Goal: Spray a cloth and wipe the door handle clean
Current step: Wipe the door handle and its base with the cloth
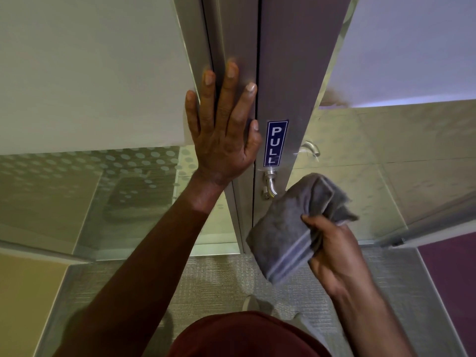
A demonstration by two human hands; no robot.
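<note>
A metal door handle [270, 183] juts from the aluminium door stile, just below a blue PULL sticker [275, 143]. Only its base and bend show; the lever end is hidden behind a folded grey cloth [291, 225]. My right hand [337, 256] grips that cloth at its lower right and holds it against the handle. My left hand [224, 130] lies flat with spread fingers on the fixed frame to the left of the door gap, above the handle. No spray bottle is in view.
Frosted glass panels with a dot pattern [103, 176] flank the frame on the left. The door's glass [386, 155] on the right reflects a second handle [310, 148]. Grey carpet [219, 284] and my foot lie below.
</note>
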